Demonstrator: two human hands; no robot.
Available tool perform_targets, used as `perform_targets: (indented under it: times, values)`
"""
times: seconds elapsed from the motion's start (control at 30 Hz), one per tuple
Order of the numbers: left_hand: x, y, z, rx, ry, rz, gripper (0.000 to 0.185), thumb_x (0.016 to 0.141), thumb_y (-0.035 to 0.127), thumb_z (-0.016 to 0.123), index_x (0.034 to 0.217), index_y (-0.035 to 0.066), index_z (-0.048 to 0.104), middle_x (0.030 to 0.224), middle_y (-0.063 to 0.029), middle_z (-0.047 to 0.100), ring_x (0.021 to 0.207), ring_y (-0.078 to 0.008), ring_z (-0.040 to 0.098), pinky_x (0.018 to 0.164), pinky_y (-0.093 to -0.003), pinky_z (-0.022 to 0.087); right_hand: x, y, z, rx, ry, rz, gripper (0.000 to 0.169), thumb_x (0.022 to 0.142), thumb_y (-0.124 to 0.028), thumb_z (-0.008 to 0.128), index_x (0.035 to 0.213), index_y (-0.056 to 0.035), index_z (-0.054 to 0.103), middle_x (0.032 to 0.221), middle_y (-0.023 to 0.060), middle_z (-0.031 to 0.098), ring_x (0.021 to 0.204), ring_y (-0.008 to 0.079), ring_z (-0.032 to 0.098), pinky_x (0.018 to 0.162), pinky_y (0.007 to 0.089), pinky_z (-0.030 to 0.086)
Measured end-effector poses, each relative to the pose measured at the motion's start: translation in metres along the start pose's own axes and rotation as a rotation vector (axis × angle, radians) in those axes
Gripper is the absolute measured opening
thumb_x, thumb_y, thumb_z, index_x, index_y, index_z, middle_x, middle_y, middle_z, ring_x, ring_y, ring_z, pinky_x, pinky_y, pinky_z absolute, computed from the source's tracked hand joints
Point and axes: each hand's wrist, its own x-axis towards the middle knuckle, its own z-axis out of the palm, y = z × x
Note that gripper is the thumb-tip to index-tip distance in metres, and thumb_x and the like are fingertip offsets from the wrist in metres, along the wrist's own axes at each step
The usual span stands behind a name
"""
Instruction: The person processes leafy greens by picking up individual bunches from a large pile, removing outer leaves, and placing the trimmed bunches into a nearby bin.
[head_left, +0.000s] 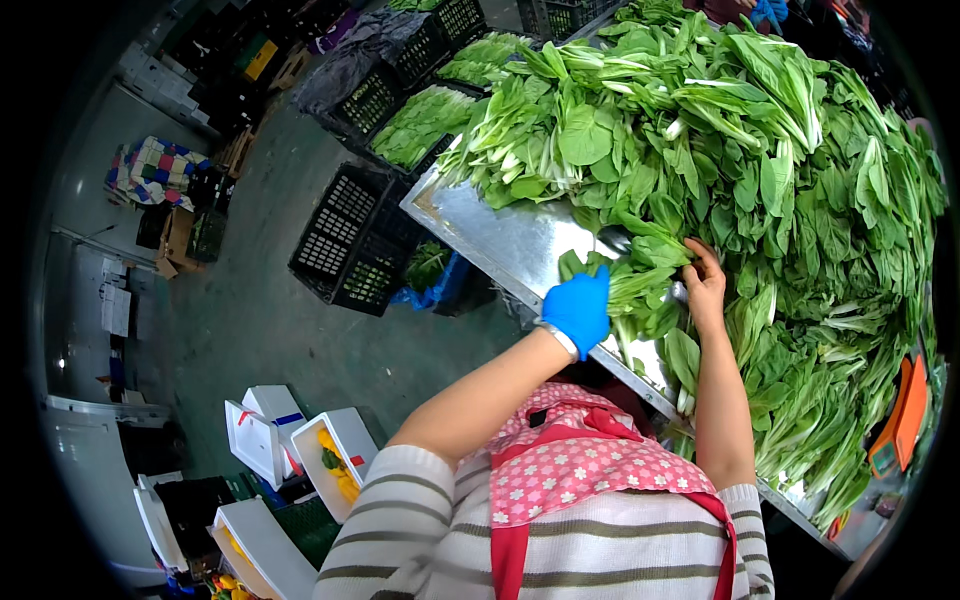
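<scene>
My left hand (577, 311), in a blue glove, grips a small bunch of leafy greens (645, 281) over the near edge of a metal table (517, 232). At the bunch's right side, the bare fingers of my right hand (705, 285) reach its leaves; whether they pinch one is unclear. Just beyond both hands rises a large heap of the same greens (675, 135), with pale stems and broad leaves. A few loose leaves (681, 360) lie by the table edge under my right wrist.
Black plastic crates (341, 225) stand on the floor left of the table; some farther ones hold greens (424, 127). White foam boxes (337, 457) with yellow vegetables sit at lower left. An orange scale (898, 420) is at the right. A blue-gloved hand (769, 11) shows across the table.
</scene>
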Motion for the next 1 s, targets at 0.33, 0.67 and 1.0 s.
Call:
perform_targets:
  times: [0.33,0.67,1.0]
  values:
    - [-0.039,-0.043,-0.035,-1.240,-0.277,-0.206,0.035,0.068,0.007,0.067,0.100,-0.001,0.058,0.085,-0.0039,0.062,0.071,-0.0115,0.056,0.065,-0.0255,0.046,0.001,0.004,0.006,-0.134,0.015,-0.122,0.036,0.071,0.005,0.049,0.103,-0.0060,0.060,0.114,0.0036,0.051,0.074,0.0084,0.051,0.065,0.0190,0.041]
    - [-0.070,-0.104,-0.086,-1.809,-0.093,-0.302,0.038,0.072,0.002,0.061,0.109,0.004,0.051,0.077,-0.0055,0.057,0.066,-0.0182,0.059,0.061,-0.0304,0.050,-0.001,0.012,0.001,-0.024,-0.036,-0.034,0.030,0.078,0.007,0.049,0.106,0.0005,0.056,0.120,0.0079,0.045,0.102,0.0163,0.050,0.083,0.0254,0.041]
    - [-0.099,-0.331,-0.206,-1.393,0.796,-0.420,0.040,0.071,0.003,0.063,0.110,0.001,0.052,0.100,-0.0087,0.058,0.086,-0.0193,0.058,0.073,-0.0285,0.047,-0.002,0.017,-0.007,-0.017,-0.014,0.043,0.029,0.081,0.009,0.044,0.108,0.0020,0.052,0.126,0.0064,0.042,0.104,0.0178,0.050,0.085,0.0267,0.043]
